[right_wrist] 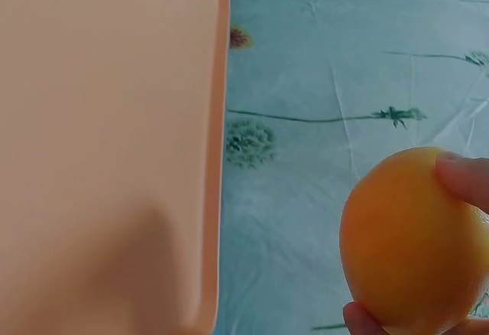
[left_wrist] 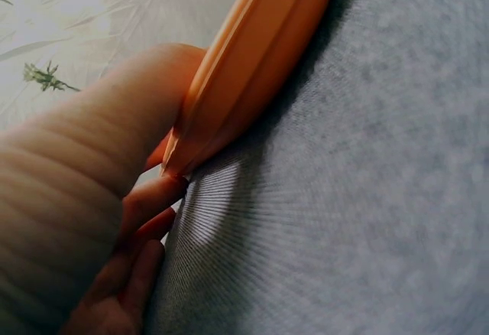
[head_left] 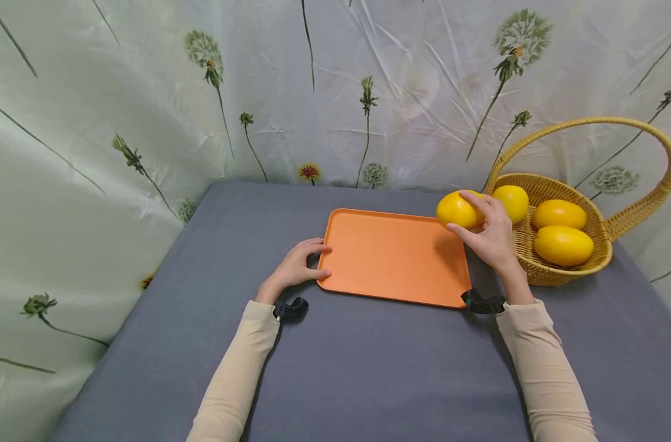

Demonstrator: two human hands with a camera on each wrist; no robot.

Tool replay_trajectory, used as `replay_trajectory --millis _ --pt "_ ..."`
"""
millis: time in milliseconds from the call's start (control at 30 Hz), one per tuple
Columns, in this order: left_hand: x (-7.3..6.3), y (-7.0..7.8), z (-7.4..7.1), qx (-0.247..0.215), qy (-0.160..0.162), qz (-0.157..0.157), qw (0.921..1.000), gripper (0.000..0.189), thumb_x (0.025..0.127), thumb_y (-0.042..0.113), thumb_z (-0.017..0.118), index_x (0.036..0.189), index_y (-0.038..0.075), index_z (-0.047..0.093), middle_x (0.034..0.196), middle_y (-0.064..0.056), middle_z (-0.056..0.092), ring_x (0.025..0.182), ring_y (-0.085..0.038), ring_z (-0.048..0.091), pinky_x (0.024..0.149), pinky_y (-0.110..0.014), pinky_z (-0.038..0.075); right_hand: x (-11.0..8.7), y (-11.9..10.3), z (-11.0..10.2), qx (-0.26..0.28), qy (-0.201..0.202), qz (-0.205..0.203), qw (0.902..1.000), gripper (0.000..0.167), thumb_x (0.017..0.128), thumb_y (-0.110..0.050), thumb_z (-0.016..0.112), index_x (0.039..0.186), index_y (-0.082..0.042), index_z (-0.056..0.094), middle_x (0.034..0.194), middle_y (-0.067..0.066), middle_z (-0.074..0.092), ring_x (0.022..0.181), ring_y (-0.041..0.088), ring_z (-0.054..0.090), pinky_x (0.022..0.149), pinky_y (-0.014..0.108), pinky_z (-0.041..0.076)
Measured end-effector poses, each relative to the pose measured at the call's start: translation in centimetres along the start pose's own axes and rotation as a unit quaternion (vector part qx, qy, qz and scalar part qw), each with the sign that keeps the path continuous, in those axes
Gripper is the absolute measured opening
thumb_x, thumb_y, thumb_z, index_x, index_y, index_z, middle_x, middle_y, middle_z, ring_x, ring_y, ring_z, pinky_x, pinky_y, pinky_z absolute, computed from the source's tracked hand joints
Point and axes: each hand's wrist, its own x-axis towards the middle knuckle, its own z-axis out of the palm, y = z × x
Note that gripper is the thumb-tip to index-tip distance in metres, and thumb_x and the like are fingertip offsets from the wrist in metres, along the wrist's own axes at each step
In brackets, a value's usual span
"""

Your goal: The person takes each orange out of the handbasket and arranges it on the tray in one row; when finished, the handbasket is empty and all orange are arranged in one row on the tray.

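In my right hand (head_left: 487,236) is a smooth yellow mango (head_left: 458,210), pinched between thumb and fingers. It is raised over the far right corner of an orange tray (head_left: 390,258), where a shadow falls. The right wrist view shows the same mango (right_wrist: 412,243) with fingertips at its side and lower end. My left hand (head_left: 296,264) grips the tray's left short edge. The left wrist view has the tray's side wall (left_wrist: 252,52) slightly tilted, with the hand (left_wrist: 145,205) at its rim.
To the right stands a wicker basket (head_left: 556,279) with a tall arched handle (head_left: 584,121). Inside lie three more mangoes (head_left: 563,245). A grey cloth (head_left: 390,368) covers the table, and a flower-patterned curtain (head_left: 335,123) hangs behind it.
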Motion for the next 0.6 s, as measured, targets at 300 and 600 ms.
replay_trajectory --millis 300,600 --pt "0.0 0.0 0.3 -0.007 0.004 -0.003 1.0000 0.058 0.078 0.028 0.076 0.129 0.010 0.057 0.144 -0.018 0.044 0.137 -0.035 0.035 0.112 -0.053 0.029 -0.1 -0.8 1.4 0.020 -0.035 -0.003 0.9992 0.061 0.073 -0.016 0.079 0.130 -0.018 0.057 0.129 0.019 0.047 0.111 0.026 0.046 0.069 0.015 0.042" --pt "0.1 0.1 0.0 -0.011 0.001 -0.012 0.9999 0.058 0.078 0.029 0.076 0.129 0.011 0.057 0.145 -0.017 0.044 0.138 -0.034 0.035 0.112 -0.053 0.029 0.0 -1.4 3.4 0.021 -0.060 -0.012 0.9979 0.059 0.075 -0.018 0.078 0.131 -0.016 0.056 0.131 0.023 0.045 0.116 0.036 0.045 0.074 0.045 0.045"
